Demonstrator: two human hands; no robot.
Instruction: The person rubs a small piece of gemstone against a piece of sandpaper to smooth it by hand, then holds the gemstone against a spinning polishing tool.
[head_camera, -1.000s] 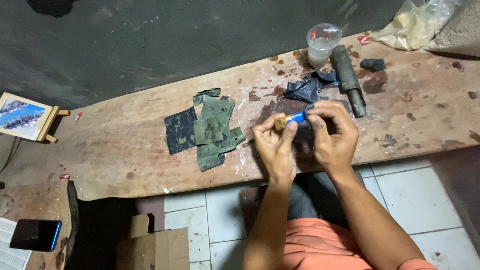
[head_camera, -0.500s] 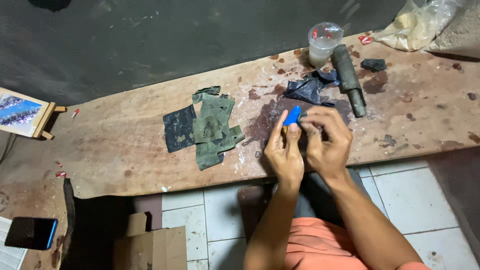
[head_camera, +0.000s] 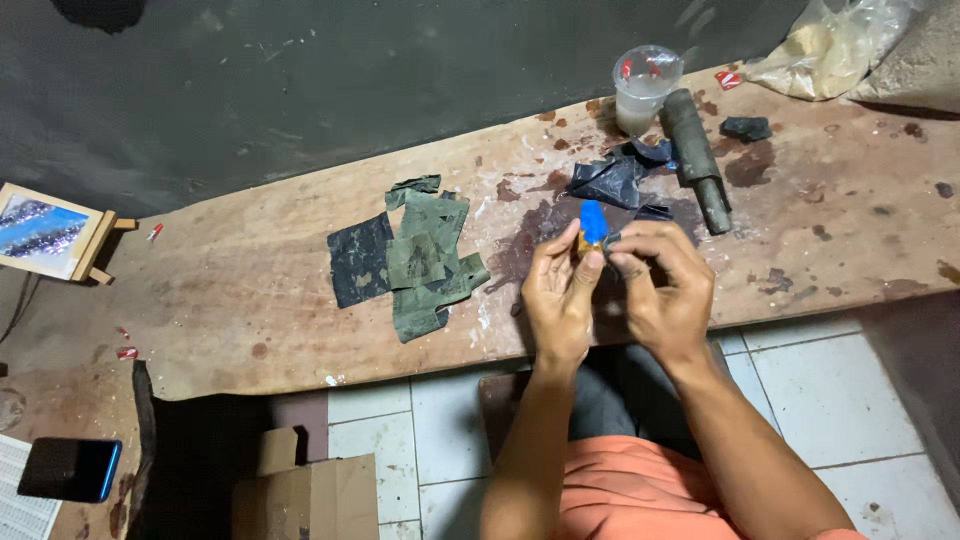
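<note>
Blue piece pinched between two hands over a stained plank

Blue, small and rounded at the top, the object (head_camera: 593, 222) stands upright between both hands just above the near edge of the wooden tabletop (head_camera: 240, 300). The left hand (head_camera: 558, 300) grips it from below, its fingers (head_camera: 590, 272) pressed together around a brownish lower end. The right hand (head_camera: 665, 290) meets it from the other side, thumb and forefinger pinching at the base of the blue part while the remaining fingers curl inward.

To the left of the hands lies an overlapping heap of dark green and black sheet scraps (head_camera: 410, 255), flat on the wood and well apart from the hands. Beyond the hands, a crumpled dark scrap (head_camera: 610, 180) lies beside a grimy metal cylinder (head_camera: 696, 158) that points toward the wall. A clear plastic cup (head_camera: 645, 88) stands upright at the cylinder's far end, and a small black lump (head_camera: 746, 128) sits just to the cylinder's right. A clear plastic bag (head_camera: 830, 45) with pale contents rests at the far right corner.

At the far left, a small framed picture (head_camera: 50, 230) leans at the end of the plank. Below, on the floor side, a dark phone (head_camera: 70, 468) and an open cardboard box (head_camera: 305, 495) are visible, with white floor tiles (head_camera: 860, 420) under the person's knees.
</note>
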